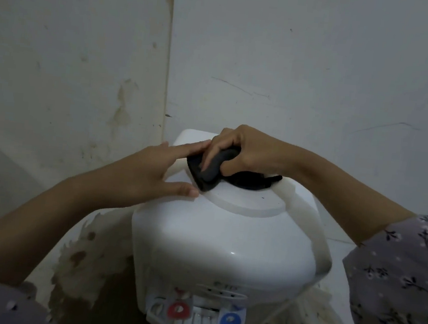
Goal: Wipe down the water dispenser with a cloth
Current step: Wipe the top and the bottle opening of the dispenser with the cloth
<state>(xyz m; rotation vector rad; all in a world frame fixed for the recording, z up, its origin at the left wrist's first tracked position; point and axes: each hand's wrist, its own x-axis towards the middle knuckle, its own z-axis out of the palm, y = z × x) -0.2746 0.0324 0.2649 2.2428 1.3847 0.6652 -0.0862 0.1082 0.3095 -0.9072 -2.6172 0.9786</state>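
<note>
The left hand (151, 174) lies flat with straight fingers on the top of the water dispenser (220, 243), a glossy white plastic body with rounded corners that stands in a wall corner. Its fingertip touches the dark, bunched cloth (207, 174) on the raised round lid. The right hand (245, 149) grips that cloth, fingers curled over it.

Two pale, grubby walls met at a vertical corner seam (169, 53). The left wall (61, 50) carried brownish stains (121, 106) running down close to the seam. The right wall (336, 50) bore thin dark scratches (241, 87) and a few small specks. Low down, the floor (86, 251) was mottled, with flaky whitish patches and brown spots beside a darker area (107, 311).
</note>
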